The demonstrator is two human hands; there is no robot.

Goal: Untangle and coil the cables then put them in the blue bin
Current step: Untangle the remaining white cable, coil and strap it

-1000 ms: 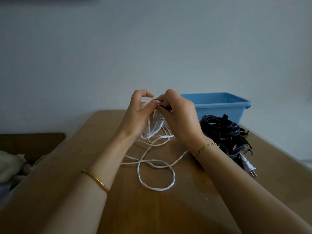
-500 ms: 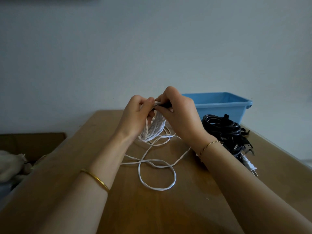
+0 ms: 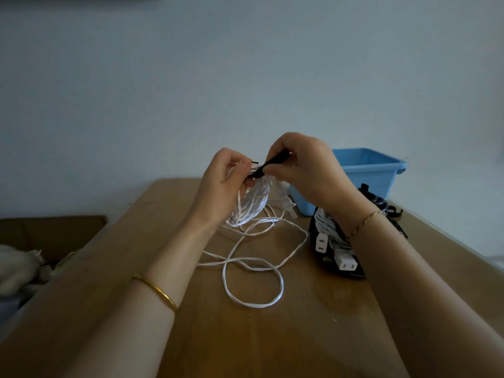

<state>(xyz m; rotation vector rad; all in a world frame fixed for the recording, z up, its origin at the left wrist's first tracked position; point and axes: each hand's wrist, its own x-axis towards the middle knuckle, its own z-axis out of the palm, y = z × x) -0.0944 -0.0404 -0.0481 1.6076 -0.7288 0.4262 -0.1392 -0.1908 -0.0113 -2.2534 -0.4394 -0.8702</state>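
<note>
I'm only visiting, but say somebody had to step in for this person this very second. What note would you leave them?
Left hand: grips the white cable coil, held up off the table.
Right hand: pinches a black tie at the top of the coil.
The loose tail of the coil lies in loops on the table. A pile of black and white cables sits beside the blue bin.
Done: part of the white cable is coiled.
Left: wind in the tail, fasten the tie, bin the coil, then probably deal with the pile.
</note>
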